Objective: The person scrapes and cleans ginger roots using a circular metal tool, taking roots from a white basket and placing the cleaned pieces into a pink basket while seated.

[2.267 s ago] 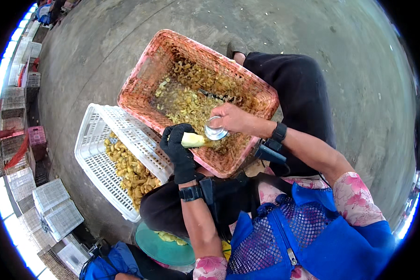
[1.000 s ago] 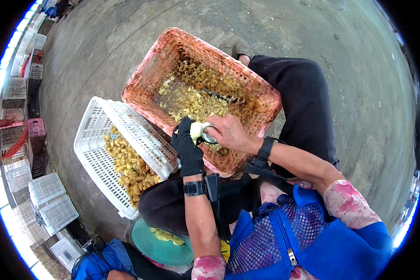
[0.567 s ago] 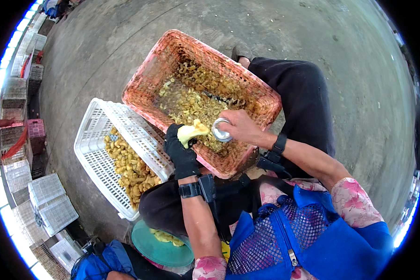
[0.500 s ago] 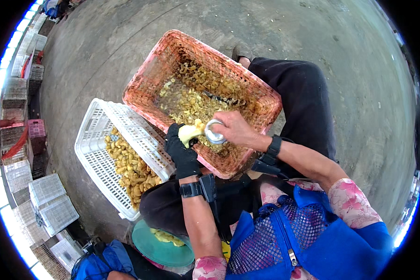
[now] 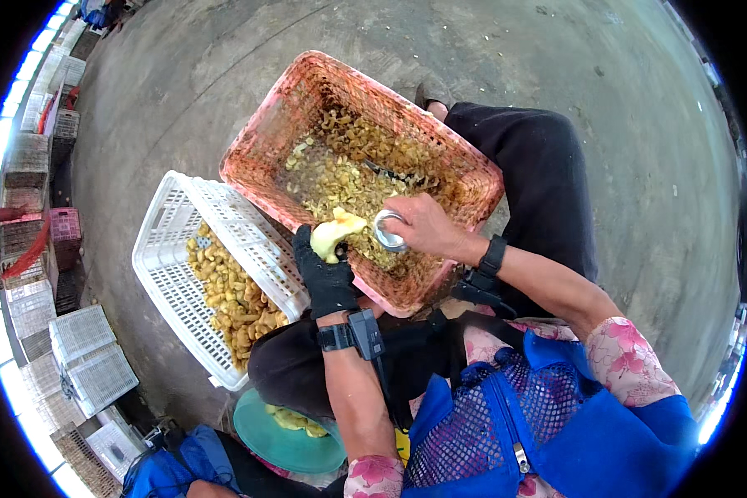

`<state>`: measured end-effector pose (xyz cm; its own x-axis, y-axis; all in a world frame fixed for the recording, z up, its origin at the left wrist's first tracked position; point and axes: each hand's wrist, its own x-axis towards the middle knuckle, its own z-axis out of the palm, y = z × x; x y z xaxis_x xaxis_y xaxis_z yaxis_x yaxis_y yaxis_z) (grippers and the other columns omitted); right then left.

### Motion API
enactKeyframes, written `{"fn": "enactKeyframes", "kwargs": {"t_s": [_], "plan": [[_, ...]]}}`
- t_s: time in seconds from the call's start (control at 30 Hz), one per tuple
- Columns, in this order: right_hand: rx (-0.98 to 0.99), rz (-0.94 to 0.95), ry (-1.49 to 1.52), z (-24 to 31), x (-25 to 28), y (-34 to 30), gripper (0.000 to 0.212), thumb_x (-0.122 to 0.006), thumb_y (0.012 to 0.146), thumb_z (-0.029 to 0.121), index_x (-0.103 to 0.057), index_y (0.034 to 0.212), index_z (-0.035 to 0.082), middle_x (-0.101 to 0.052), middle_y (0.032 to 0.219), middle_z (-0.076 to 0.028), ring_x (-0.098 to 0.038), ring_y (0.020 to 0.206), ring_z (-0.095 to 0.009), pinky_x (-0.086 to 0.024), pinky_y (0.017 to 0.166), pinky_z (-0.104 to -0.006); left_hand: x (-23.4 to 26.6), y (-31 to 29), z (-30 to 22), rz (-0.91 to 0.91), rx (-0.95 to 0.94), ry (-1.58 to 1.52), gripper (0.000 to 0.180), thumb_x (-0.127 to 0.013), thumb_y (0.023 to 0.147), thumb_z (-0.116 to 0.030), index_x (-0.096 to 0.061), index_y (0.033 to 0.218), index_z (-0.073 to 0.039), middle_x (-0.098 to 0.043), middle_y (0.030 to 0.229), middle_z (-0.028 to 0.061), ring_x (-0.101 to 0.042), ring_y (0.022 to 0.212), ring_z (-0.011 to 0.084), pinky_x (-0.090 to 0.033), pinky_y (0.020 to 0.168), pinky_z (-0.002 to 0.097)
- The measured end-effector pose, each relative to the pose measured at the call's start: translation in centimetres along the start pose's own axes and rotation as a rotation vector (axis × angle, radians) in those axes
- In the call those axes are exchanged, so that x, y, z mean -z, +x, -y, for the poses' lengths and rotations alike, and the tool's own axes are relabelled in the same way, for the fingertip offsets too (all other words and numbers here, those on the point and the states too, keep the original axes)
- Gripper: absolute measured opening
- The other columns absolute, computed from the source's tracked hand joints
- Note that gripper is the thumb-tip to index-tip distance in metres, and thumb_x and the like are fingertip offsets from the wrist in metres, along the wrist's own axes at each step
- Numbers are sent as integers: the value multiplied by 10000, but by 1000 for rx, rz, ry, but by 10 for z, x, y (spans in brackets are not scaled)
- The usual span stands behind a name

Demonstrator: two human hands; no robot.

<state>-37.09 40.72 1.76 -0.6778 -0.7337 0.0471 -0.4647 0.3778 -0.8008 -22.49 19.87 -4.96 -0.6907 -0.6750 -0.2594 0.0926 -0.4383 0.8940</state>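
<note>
My left hand (image 5: 320, 270), in a black glove, is closed around a pale yellow piece of ginger root (image 5: 334, 235), partly peeled. Just to its right, my bare right hand (image 5: 423, 226) grips a shiny round metal ring-shaped tool (image 5: 389, 231), its exact kind hard to make out. A small gap separates tool and ginger. Both hands are over the near edge of a stained pink basket (image 5: 261, 124), which holds brown and yellow peel scraps (image 5: 340, 183). A dark, thin object (image 5: 390, 173) lies among the scraps.
Left of the pink basket, a tilted white plastic basket (image 5: 162, 278) holds unpeeled ginger (image 5: 228, 290). By my left knee sits a green basin (image 5: 266, 440) with pale peeled pieces (image 5: 295, 422). Stacked crates (image 5: 95, 361) line the far left. Part of another person in blue (image 5: 187, 465) shows lower left.
The metal tool has come away from the ginger and moved slightly right. My left hand has turned the ginger, so its tip points more up and right.
</note>
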Motion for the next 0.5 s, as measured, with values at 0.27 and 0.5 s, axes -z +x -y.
{"fn": "enactKeyframes", "kwargs": {"t_s": [0.27, 0.5], "plan": [[131, -52, -143, 26, -24, 7, 200, -755, 1036, 286, -697, 1156, 137, -693, 717, -188, -732, 676, -441, -555, 621, -575, -25, -18, -22, -12, 142, 149, 735, -669, 1017, 152, -484, 1692, -70, -651, 1464, 122, -704, 1162, 209, -634, 913, 309], [102, -92, -47, -23, -11, 17, 260, -742, 1049, 309, -708, 1192, 95, -734, 844, -213, -762, 796, -429, -589, 712, -541, -53, -23, -39, 120, 343, 9, 590, -659, 1055, 142, -524, 1605, -21, -649, 1484, 157, -709, 1299, 254, -659, 1068, 391]]}}
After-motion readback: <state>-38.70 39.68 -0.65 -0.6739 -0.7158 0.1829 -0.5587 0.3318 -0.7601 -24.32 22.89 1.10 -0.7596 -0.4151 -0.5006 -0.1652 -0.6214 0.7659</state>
